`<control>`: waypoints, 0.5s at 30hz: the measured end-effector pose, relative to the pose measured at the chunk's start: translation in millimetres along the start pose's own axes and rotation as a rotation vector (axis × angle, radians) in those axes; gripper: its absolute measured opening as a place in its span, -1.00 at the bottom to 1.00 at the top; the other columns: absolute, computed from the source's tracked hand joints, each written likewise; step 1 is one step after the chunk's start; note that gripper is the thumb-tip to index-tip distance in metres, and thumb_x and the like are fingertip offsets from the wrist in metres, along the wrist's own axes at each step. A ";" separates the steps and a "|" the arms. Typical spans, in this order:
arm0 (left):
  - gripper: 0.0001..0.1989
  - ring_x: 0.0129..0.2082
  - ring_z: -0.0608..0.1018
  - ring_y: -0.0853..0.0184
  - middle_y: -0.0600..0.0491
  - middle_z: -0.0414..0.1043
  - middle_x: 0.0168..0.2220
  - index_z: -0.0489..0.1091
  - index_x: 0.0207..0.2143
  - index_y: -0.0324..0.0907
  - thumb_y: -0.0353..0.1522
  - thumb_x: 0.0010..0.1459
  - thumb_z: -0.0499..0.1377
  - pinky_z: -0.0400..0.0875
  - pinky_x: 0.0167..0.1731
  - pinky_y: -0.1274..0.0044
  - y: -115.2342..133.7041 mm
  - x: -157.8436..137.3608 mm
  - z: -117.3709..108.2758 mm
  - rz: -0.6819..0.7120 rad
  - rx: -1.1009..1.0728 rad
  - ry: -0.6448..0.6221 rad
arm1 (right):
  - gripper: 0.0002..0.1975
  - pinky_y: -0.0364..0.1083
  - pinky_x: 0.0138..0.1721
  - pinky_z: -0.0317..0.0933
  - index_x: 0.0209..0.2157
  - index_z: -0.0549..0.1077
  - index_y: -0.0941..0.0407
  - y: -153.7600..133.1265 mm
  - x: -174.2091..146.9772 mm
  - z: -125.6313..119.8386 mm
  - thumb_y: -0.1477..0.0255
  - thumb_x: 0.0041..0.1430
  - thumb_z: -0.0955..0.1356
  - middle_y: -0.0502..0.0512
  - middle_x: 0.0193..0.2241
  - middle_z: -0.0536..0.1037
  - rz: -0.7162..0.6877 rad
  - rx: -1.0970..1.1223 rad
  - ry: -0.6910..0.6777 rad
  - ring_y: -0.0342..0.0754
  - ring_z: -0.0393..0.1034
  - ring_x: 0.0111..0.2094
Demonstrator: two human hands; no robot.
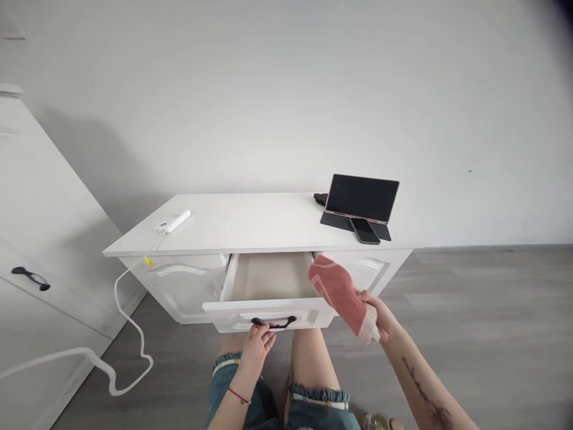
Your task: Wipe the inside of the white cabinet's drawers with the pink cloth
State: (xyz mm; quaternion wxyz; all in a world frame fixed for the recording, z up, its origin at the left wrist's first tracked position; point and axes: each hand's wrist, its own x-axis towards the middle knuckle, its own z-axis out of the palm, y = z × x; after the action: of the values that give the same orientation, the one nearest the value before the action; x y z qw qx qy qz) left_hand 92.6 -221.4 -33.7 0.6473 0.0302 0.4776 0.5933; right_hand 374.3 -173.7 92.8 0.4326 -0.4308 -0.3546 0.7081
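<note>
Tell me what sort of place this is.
Probably a bedroom or other room at home: a white cabinet with an open drawer, a tablet on top, and a pink sock-like item in the right hand.

Right hand [378, 316] partly behind sock [339, 291]

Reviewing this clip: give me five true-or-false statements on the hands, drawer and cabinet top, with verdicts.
1. The right hand holds a pink cloth item. True.
2. The drawer is closed. False: it is pulled open.
3. The left hand is at the drawer's black handle. True.
4. The tablet lies flat. False: it is propped up.
5. The phone is in front of the tablet. True.
</note>
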 end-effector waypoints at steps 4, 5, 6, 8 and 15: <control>-0.82 -0.34 0.59 0.33 0.00 0.54 -0.37 0.35 -0.46 -0.14 -0.59 0.08 0.16 0.34 0.08 0.30 -0.2 0.4 -6.9 -0.026 -0.066 -0.053 | -0.75 -0.17 -0.35 0.30 -0.33 0.43 0.13 -35.8 46.4 44.7 0.46 -0.17 0.36 -0.01 -0.46 0.53 0.149 -0.019 -0.176 -0.14 0.43 -0.45; -0.82 -0.34 0.59 0.33 0.00 0.53 -0.37 0.35 -0.46 -0.14 -0.58 0.07 0.17 0.34 0.08 0.29 -0.6 0.4 -7.4 -0.027 -0.068 -0.047 | -0.78 -0.18 -0.39 0.29 -0.35 0.43 0.14 -39.7 59.6 55.3 0.46 -0.15 0.37 -0.01 -0.49 0.52 0.183 -0.063 -0.205 -0.15 0.41 -0.47; -0.83 -0.33 0.59 0.32 0.01 0.53 -0.37 0.35 -0.47 -0.14 -0.57 0.07 0.19 0.34 0.08 0.30 -1.3 0.3 -7.4 -0.021 -0.061 -0.034 | -0.80 -0.19 -0.42 0.27 -0.37 0.42 0.15 -40.9 73.4 65.3 0.46 -0.14 0.37 -0.02 -0.51 0.50 0.208 -0.108 -0.225 -0.16 0.39 -0.49; -0.84 -0.32 0.59 0.34 0.01 0.53 -0.36 0.35 -0.46 -0.14 -0.55 0.07 0.22 0.37 0.04 0.33 -3.3 0.1 -7.0 -0.004 -0.029 -0.021 | -0.83 -0.21 -0.49 0.23 -0.39 0.43 0.16 -36.0 102.3 83.5 0.49 -0.14 0.36 -0.04 -0.56 0.48 0.205 -0.230 -0.256 -0.18 0.35 -0.53; -0.84 -0.35 0.58 0.41 0.02 0.53 -0.35 0.33 -0.48 -0.15 -0.51 0.05 0.26 0.46 -0.16 0.51 -6.0 -1.5 -9.0 0.022 0.009 -0.061 | -0.61 -0.21 -0.45 0.23 -0.16 0.53 0.10 25.2 186.7 132.4 0.60 -0.07 0.30 0.01 -0.44 0.56 -0.114 -1.292 -0.610 -0.12 0.41 -0.45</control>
State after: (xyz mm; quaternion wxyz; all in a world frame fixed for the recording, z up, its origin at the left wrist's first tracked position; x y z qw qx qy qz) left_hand 91.4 -229.1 -41.4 0.6548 0.0564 0.4601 0.5969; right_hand 197.7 -28.8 64.1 0.0089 -0.3646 -0.8301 0.4219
